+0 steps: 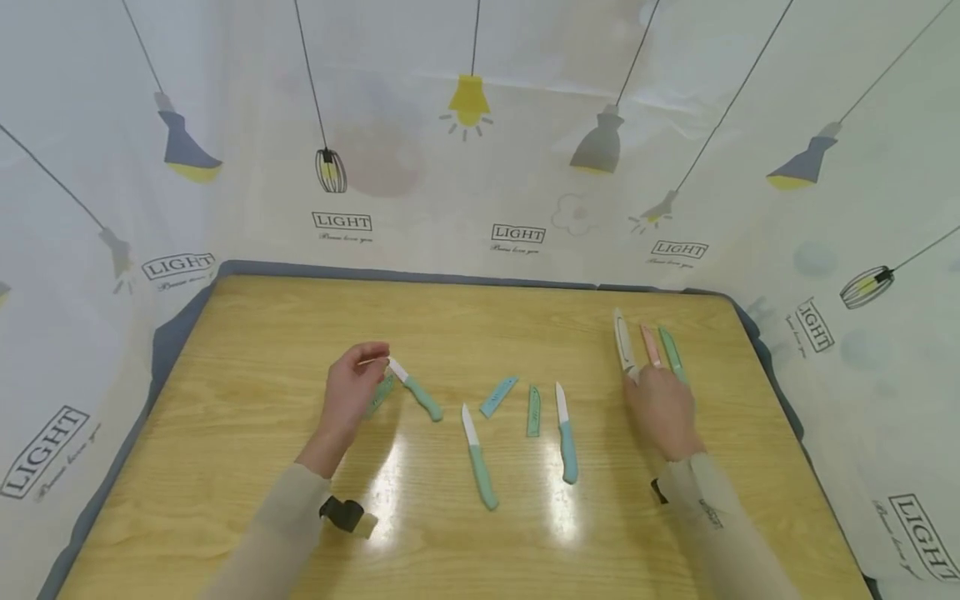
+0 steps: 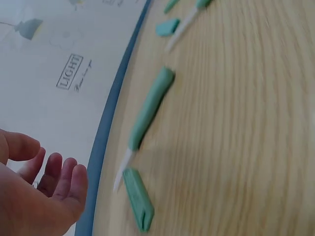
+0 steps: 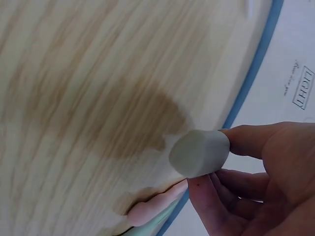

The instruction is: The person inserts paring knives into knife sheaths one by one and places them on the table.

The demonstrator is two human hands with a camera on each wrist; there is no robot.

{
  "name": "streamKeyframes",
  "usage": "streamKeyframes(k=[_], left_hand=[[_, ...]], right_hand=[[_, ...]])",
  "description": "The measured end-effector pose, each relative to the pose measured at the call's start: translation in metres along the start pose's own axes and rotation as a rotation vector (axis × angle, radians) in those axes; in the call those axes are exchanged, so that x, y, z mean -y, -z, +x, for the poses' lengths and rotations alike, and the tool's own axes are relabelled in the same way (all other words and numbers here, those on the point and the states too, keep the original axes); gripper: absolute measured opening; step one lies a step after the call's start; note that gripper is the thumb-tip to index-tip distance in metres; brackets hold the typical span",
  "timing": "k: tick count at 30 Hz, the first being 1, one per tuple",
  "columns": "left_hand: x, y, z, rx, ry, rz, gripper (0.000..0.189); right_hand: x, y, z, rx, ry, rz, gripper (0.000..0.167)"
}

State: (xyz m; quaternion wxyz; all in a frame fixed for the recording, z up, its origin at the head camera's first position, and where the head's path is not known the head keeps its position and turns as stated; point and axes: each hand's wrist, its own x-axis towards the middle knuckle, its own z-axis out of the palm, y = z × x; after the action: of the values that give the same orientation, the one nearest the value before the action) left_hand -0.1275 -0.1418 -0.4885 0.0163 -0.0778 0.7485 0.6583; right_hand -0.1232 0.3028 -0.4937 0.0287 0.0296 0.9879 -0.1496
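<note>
My right hand pinches the white handle of a white knife at the right of the table, between thumb and fingers. Just beside that hand lie a pink knife and a green knife. My left hand hovers at the left with loosely bent fingers and nothing in them. Near it are a green-handled knife with its pale blade bare and a green blade cover, partly behind the hand in the head view.
Around the table's middle lie another green-handled knife, a blue-handled knife, a blue blade cover and a second green cover. Their blades are bare. A printed white curtain stands behind the wooden table's grey-blue edge.
</note>
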Motion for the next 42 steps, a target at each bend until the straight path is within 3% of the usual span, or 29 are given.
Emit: streamKeyframes(k=[7,17,24,31,42], left_hand=[[0.005,0.026,0.002,0.001,-0.008,0.24,0.031],[0.024,0.039,-0.005,0.115,-0.061,0.569,0.033],[0.026,0.032,-0.006,0.162,-0.076,0.786,0.036],[0.021,0.021,0.001,0.207,-0.098,0.947,0.041],[0.012,0.011,0.003,0.227,-0.157,0.995,0.014]], right_hand=[[-0.003,-0.007,0.016,-0.007,0.017,-0.036,0.045],[-0.01,-0.016,0.01,-0.051,0.032,-0.028,0.041],[-0.01,-0.017,0.003,-0.061,0.006,-0.016,0.041],[0.012,-0.009,-0.014,-0.112,-0.042,0.018,0.047],[0.063,0.002,-0.04,-0.234,0.11,0.057,0.035]])
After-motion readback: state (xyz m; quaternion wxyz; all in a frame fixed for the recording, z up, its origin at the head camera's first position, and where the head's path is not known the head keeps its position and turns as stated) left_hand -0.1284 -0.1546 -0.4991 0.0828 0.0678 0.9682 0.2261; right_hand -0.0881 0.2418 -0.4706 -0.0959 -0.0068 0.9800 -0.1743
